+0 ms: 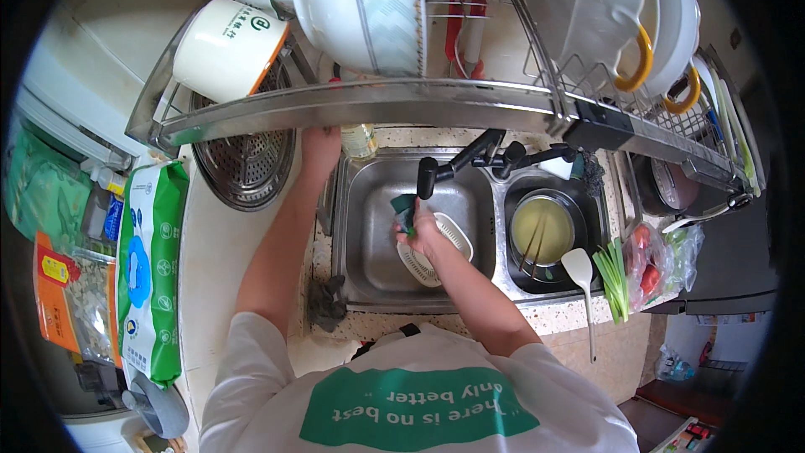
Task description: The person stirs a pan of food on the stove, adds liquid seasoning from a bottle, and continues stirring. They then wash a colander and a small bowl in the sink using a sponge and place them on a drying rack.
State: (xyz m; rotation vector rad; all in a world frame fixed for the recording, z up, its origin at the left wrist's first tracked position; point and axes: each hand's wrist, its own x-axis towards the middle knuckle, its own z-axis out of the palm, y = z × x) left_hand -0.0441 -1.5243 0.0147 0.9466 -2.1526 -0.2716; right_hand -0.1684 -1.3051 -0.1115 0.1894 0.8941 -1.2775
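My right hand (422, 234) is over the left basin of a stainless steel double sink (371, 251), its fingers closed around a dark green scouring sponge (404, 211). Just above the sponge hangs the spout of a black faucet (427, 177). Partly under my right hand and wrist, a white slotted plastic basket (455, 236) sits in the basin. My left hand (322, 148) reaches in behind the sink's left corner, beside a bottle with a pale yellow label (360, 141). The dish rack's rail (377, 100) hides its fingertips, so its grip does not show.
In the right basin a metal pot (542, 229) holds yellowish liquid and chopsticks. A white spatula (580, 270), scallions (610, 280) and bagged red produce (648, 264) lie to the right. Left are a perforated steamer tray (245, 167) and a grey cloth (327, 303). Bowls (361, 12) fill the overhead rack.
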